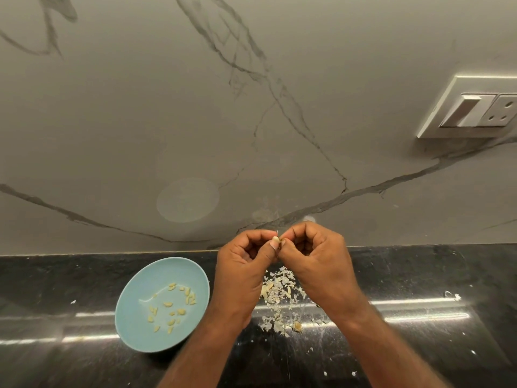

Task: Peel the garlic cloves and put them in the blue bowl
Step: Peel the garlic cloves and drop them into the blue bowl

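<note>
The blue bowl [131,317] is shallow, round and pale blue, and stands upright on its base. Inside it lies a loose scatter of small, pale yellow peeled garlic cloves [167,304], spread over the bottom and toward the bowl's right side, most of them apart from one another. One more garlic clove [275,240], small and pale, is held up and to the right of the bowl, well apart from it. The fingertips of the left hand [243,264] and right hand [316,264] pinch it between them.

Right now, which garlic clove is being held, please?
The clove pinched between the left hand and right hand; the other cloves lie in the blue bowl.
</note>
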Demonstrator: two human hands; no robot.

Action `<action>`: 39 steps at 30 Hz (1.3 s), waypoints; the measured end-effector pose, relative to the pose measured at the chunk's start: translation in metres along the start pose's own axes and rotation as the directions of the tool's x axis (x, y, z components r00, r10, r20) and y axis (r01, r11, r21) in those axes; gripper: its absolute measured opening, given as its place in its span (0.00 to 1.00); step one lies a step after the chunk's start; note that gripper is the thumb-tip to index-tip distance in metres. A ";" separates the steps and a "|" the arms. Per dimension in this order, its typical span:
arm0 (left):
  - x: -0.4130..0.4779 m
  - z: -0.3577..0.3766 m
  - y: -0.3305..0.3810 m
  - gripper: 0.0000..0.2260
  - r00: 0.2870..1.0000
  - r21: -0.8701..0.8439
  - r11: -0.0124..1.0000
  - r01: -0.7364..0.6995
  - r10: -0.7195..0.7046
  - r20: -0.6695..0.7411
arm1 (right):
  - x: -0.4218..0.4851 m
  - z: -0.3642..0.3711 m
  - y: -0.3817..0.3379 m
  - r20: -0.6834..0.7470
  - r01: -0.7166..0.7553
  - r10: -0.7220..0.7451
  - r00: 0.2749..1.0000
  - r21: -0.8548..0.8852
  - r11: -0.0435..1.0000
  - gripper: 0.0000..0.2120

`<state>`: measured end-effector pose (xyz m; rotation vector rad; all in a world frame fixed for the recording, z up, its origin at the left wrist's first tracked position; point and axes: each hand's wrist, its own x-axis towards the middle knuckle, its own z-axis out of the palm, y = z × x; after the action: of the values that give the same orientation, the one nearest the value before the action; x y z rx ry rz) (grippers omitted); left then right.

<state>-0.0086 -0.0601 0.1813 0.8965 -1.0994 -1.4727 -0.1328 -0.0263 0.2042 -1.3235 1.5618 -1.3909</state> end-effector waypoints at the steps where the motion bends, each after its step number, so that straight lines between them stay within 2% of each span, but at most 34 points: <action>1: 0.000 0.001 0.000 0.06 1.000 -0.036 0.999 0.023 -0.024 -0.008 | 0.000 0.000 0.000 0.004 -0.005 0.005 1.000 0.009 1.000 0.03; 11: 0.006 0.006 0.003 0.05 0.971 -0.329 0.918 0.220 -0.237 -0.013 | 0.003 -0.007 0.000 0.096 -0.011 0.013 0.995 -0.024 1.000 0.06; 17: 0.008 0.004 0.003 0.10 0.967 -0.329 0.913 0.240 -0.256 -0.007 | 0.008 -0.015 0.006 -0.016 0.012 -0.013 1.000 -0.085 0.996 0.08; 19: 0.008 0.004 0.002 0.11 0.966 -0.317 0.916 0.245 -0.258 0.003 | 0.011 -0.018 0.006 -0.016 -0.014 0.012 1.000 -0.129 0.991 0.06; 22: 0.009 0.003 0.001 0.10 0.968 -0.309 0.920 0.241 -0.251 0.009 | 0.013 -0.019 0.006 0.002 -0.061 0.062 0.998 -0.121 0.991 0.10; 26: 0.010 0.003 -0.001 0.07 0.979 -0.249 0.948 0.196 -0.203 -0.002 | 0.009 -0.015 0.001 0.057 -0.130 0.123 0.991 0.144 0.981 0.11; 30: 0.006 0.001 -0.003 0.07 0.995 -0.024 0.995 0.101 -0.102 -0.004 | 0.007 -0.008 0.007 0.045 -0.186 0.182 0.982 0.341 0.921 0.11; 33: 0.004 0.001 -0.006 0.06 1.000 0.127 0.992 0.024 -0.023 -0.007 | 0.007 -0.004 0.012 0.023 -0.210 0.221 0.975 0.420 0.883 0.10; 39: 0.002 -0.002 -0.024 0.06 0.991 0.178 0.982 0.061 -0.039 -0.126 | 0.008 0.012 0.029 0.086 -0.317 0.314 0.946 0.457 0.831 0.11</action>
<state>-0.0142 -0.0613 0.1583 1.1343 -1.1395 -1.3544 -0.1312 -0.0399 0.1746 -0.7388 1.2585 -1.4245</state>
